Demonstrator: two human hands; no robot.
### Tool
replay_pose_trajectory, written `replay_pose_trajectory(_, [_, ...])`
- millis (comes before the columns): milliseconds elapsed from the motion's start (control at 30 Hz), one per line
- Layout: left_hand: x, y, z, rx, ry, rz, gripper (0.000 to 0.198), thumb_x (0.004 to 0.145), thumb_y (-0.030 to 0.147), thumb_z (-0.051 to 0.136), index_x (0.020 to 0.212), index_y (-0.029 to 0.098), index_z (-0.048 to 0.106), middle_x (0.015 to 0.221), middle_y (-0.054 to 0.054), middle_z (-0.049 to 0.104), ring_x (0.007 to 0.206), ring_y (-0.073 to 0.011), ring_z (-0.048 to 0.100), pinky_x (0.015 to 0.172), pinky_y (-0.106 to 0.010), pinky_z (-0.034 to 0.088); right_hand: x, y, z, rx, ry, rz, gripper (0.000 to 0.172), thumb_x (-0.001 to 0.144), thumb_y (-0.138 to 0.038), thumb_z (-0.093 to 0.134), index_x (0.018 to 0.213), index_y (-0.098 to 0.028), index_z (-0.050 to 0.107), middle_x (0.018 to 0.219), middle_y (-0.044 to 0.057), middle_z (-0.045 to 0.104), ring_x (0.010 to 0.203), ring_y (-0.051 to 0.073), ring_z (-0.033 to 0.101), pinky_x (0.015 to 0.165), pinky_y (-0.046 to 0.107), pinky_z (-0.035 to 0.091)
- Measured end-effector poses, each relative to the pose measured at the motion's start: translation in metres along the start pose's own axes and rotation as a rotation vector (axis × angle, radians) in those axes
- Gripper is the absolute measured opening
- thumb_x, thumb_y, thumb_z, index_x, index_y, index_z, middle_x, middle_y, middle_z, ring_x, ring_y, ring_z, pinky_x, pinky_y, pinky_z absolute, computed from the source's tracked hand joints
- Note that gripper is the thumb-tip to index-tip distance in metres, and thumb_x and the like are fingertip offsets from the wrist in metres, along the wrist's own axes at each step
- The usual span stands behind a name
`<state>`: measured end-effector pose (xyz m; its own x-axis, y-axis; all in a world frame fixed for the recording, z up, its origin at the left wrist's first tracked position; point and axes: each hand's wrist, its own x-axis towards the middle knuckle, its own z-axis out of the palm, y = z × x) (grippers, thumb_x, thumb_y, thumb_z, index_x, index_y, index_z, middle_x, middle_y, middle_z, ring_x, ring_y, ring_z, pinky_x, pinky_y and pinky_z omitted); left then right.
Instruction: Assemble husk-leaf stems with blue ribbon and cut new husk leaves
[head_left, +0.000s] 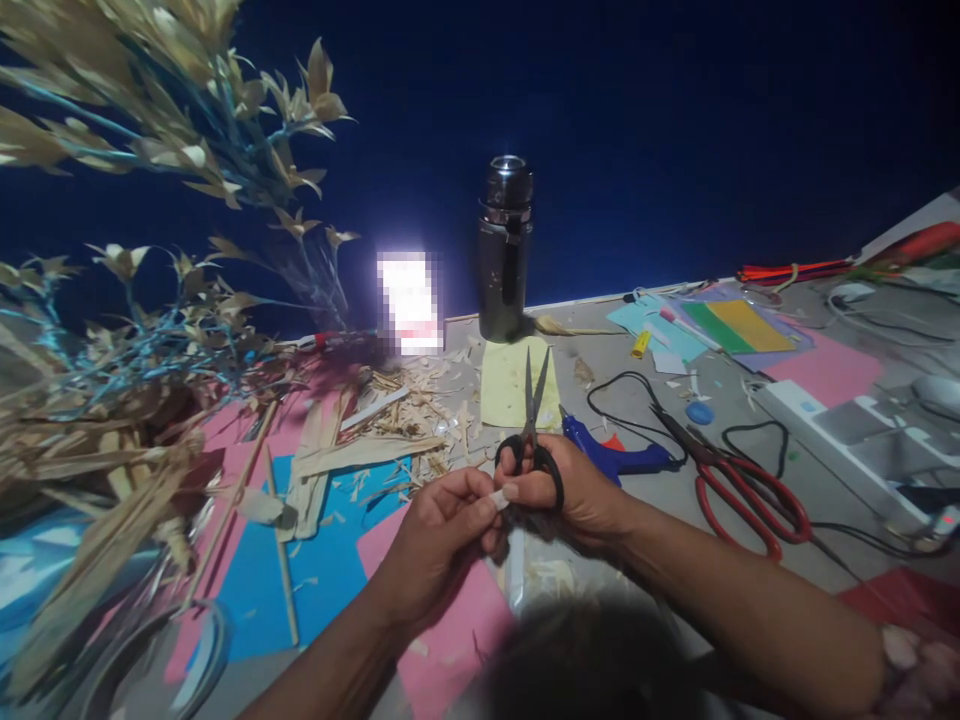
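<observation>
My left hand (442, 530) is closed in a pinch on a small pale strip (500, 499), which looks like dried husk. My right hand (581, 490) has its fingers in the loops of black-handled scissors (535, 395). The blades point away from me and stand slightly apart, over a yellow paper (499, 385). My right fingertips meet the strip beside my left fingers. Just right of the scissors lies a blue glue gun (622, 458). Under my left hand is a pink sheet (457, 635).
Dried husk flowers on blue stems (270, 130) fill the left, above loose husks (322, 460) and a tape roll (214, 650). A dark flask (504, 270) stands behind the yellow paper. Large red-handled scissors (739, 500), cords and a white power strip (840, 450) lie right.
</observation>
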<state>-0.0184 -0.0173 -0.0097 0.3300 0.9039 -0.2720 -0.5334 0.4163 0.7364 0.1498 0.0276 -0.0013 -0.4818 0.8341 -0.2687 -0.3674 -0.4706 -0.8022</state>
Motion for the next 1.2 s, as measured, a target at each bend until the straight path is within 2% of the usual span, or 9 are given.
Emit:
replay_pose_trajectory(167, [0.0,0.002,0.0,0.021,0.053,0.056,0.019,0.075,0.028,0.086,0.072,0.018,0.07,0.057,0.003,0.057,0.051,-0.0097,0.047,0.056,-0.025,0.039,0.005,-0.005,-0.004,0.145,-0.043,0.034,0.036,0.059,-0.025,0.092,0.075,-0.014,0.062,0.059,-0.007,0.049,0.046,0.003,0.034,0.043,0.017,0.024])
replay_pose_trajectory(233, [-0.002,0.005,-0.001,0.17,0.159,0.196,0.014,0.075,0.024,0.085,0.069,0.02,0.073,0.063,0.001,0.059,0.055,-0.0118,0.051,0.055,-0.026,0.04,0.007,-0.008,-0.006,0.164,-0.039,-0.002,0.033,0.062,-0.025,0.09,0.074,-0.014,0.061,0.06,-0.007,0.049,0.046,0.002,0.029,0.043,0.017,0.02])
replay_pose_trajectory(333, [-0.007,0.011,-0.004,0.605,0.292,0.552,0.011,0.076,0.014,0.081,0.071,0.024,0.08,0.074,-0.004,0.069,0.071,-0.0193,0.063,0.066,-0.032,0.047,0.009,-0.011,-0.007,0.148,-0.025,-0.01,0.033,0.065,-0.027,0.089,0.07,-0.014,0.06,0.061,-0.005,0.053,0.046,0.002,0.027,0.043,0.018,0.018])
replay_pose_trajectory(467, [-0.012,0.018,-0.013,1.029,0.208,0.91,0.031,0.073,0.01,0.081,0.094,0.033,0.085,0.083,-0.007,0.079,0.077,-0.0237,0.068,0.072,-0.035,0.048,0.009,-0.01,-0.007,0.122,-0.024,0.017,0.032,0.063,-0.025,0.09,0.068,-0.014,0.061,0.055,-0.006,0.05,0.045,0.003,0.028,0.044,0.02,0.016])
replay_pose_trajectory(633, [-0.012,0.022,-0.023,1.35,0.19,0.988,0.025,0.084,0.018,0.073,0.099,0.036,0.084,0.083,-0.007,0.081,0.075,-0.0243,0.065,0.071,-0.037,0.041,0.008,-0.006,-0.008,0.093,-0.046,0.026,0.031,0.064,-0.028,0.09,0.069,-0.014,0.062,0.055,-0.006,0.048,0.045,0.004,0.029,0.044,0.021,0.015])
replay_pose_trajectory(800, [-0.011,0.022,-0.025,1.546,0.145,1.174,0.031,0.086,0.013,0.07,0.106,0.033,0.082,0.087,-0.008,0.081,0.077,-0.0239,0.066,0.07,-0.035,0.039,0.005,-0.004,-0.008,0.024,-0.064,-0.015,0.033,0.074,-0.039,0.085,0.072,-0.013,0.065,0.058,-0.005,0.049,0.047,0.004,0.03,0.045,0.022,0.018])
replay_pose_trajectory(933, [-0.01,0.02,-0.019,1.362,0.2,1.062,0.028,0.082,0.012,0.073,0.101,0.031,0.082,0.087,-0.008,0.079,0.078,-0.0238,0.066,0.073,-0.035,0.044,0.005,-0.005,-0.007,0.01,-0.051,-0.006,0.035,0.071,-0.04,0.086,0.072,-0.014,0.063,0.061,-0.004,0.054,0.045,0.004,0.031,0.044,0.022,0.019])
replay_pose_trajectory(1067, [-0.009,0.019,-0.005,0.89,0.322,0.674,0.013,0.082,0.016,0.072,0.079,0.025,0.081,0.08,-0.007,0.074,0.075,-0.0223,0.066,0.069,-0.033,0.048,0.005,-0.003,-0.005,-0.042,0.04,-0.029,0.035,0.063,-0.032,0.091,0.079,-0.016,0.063,0.066,-0.003,0.06,0.049,0.007,0.044,0.046,0.021,0.03])
replay_pose_trajectory(1200, [-0.006,0.015,0.004,0.556,0.299,0.393,0.006,0.077,0.023,0.079,0.072,0.021,0.079,0.075,-0.004,0.07,0.068,-0.0182,0.061,0.061,-0.03,0.046,0.002,0.0,-0.004,-0.106,0.021,-0.078,0.038,0.063,-0.028,0.091,0.091,-0.017,0.067,0.078,0.001,0.067,0.063,0.013,0.058,0.057,0.024,0.043])
